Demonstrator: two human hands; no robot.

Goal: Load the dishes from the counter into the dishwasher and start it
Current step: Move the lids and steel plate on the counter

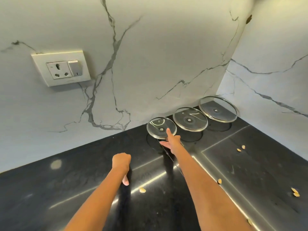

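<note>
Three glass lids with metal rims lean against the marble backsplash at the back of the black counter (66,180). The small lid (157,126) is leftmost, the middle lid (190,118) is beside it, and the large lid (217,108) stands in the corner. My right hand (171,140) reaches out with straight fingers, and its fingertip touches the small lid near the centre knob. My left hand (121,161) rests on the counter nearer to me, fingers curled into a fist with nothing visible in it. No dishwasher is in view.
A wall socket with a switch (60,70) sits on the backsplash at the left. Small pale scraps lie on the counter (142,190), (295,192), (240,148). The marble walls meet in a corner at the right.
</note>
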